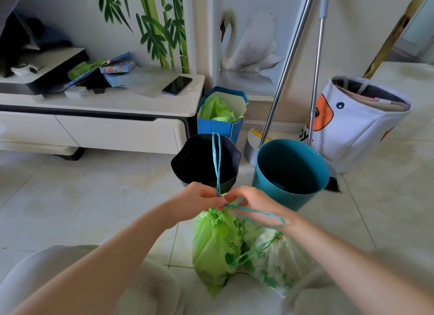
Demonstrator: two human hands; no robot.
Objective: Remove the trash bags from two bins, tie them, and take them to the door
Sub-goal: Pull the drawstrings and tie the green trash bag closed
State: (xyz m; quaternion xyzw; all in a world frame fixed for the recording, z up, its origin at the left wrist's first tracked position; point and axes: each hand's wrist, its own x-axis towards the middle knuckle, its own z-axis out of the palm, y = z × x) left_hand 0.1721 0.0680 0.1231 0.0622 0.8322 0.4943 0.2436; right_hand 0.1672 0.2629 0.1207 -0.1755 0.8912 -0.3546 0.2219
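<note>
Both hands, left hand (199,198) and right hand (254,203), pinch the blue string (217,159) above the green bag (215,246), pulling it to knot the top closed.

You are in a home living room. Identify it by the low white TV cabinet (131,117) with drawers, carrying a phone (176,85) and children's books (117,68). The wall behind shows a bamboo and swan mural (249,40). The floor (82,192) is glossy tile. A fabric laundry basket (357,124) and mop handles (293,56) stand by the wall.
</note>
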